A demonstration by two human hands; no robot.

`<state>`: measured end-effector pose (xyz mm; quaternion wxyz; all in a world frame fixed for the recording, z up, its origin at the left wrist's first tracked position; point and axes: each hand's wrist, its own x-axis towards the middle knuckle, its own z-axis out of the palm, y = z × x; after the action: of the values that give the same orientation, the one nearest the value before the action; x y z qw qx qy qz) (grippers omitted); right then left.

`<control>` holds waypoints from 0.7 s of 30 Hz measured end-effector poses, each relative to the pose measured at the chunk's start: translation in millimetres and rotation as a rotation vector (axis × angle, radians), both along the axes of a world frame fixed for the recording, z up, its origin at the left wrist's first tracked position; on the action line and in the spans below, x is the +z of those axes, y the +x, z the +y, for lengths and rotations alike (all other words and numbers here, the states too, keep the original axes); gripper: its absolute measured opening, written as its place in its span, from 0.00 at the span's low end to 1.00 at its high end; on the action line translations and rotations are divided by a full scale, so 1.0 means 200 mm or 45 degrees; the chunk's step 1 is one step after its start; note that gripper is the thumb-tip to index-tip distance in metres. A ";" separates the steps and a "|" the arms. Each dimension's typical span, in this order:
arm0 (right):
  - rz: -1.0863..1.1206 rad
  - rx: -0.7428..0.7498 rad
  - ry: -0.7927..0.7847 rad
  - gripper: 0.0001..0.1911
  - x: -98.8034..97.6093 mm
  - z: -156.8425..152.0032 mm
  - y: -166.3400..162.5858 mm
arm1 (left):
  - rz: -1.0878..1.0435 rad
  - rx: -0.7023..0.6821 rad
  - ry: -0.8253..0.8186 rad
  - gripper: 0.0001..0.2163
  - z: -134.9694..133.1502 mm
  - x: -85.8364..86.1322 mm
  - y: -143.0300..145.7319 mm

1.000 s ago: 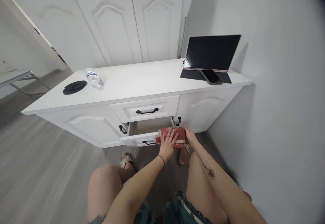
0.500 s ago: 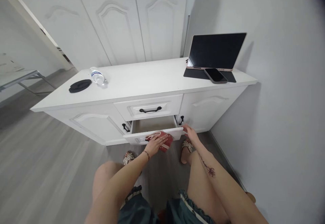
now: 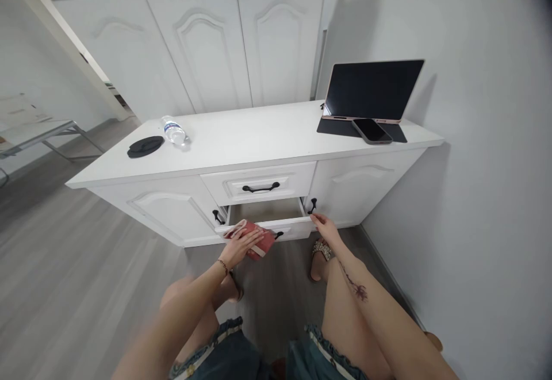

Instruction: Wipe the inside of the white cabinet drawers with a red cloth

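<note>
My left hand [image 3: 240,249] lies over a folded red cloth [image 3: 266,244] with pale stripes, its fingers stretched across it. The cloth rests against the left part of the front of a pulled-out white drawer [image 3: 298,229]. At the front's right corner my right hand [image 3: 326,230] pinches the drawer's edge with thumb and fingers. The black handle [image 3: 279,234] of this drawer shows just right of the cloth. Inside, the visible part of the drawer is bare. A closed drawer [image 3: 261,180] with a black handle sits directly above.
On the white cabinet top [image 3: 245,138] lie a clear plastic bottle [image 3: 175,131] and a flat black object [image 3: 145,146] at the left. A tablet [image 3: 373,89] stands at the right with a phone [image 3: 371,130] before it. A wall [image 3: 487,196] borders the right side.
My left hand has slid the red cloth leftward along the drawer front, uncovering the handle. My right hand stays at the right corner. The view has shifted slightly.
</note>
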<state>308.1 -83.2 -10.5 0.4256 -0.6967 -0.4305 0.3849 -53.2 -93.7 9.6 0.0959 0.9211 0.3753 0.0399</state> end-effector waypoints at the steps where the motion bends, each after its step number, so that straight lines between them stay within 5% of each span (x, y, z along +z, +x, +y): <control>1: -0.007 0.003 0.003 0.23 0.00 0.00 0.00 | 0.007 0.048 0.045 0.36 -0.01 0.00 -0.03; 11: -0.004 0.027 0.012 0.26 0.02 -0.03 0.00 | -0.046 0.659 0.247 0.31 -0.21 -0.09 -0.20; 16: 0.004 0.024 0.018 0.26 0.01 -0.03 0.00 | -0.189 1.161 0.229 0.31 -0.30 -0.16 -0.10; 21: 0.008 0.015 0.011 0.25 0.01 -0.03 -0.01 | -0.515 1.462 0.101 0.35 -0.30 -0.27 0.06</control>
<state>306.8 -88.7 -9.2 0.4278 -0.6910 -0.4349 0.3878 -41.7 -152.8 -44.8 0.0940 0.5487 0.7845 0.2733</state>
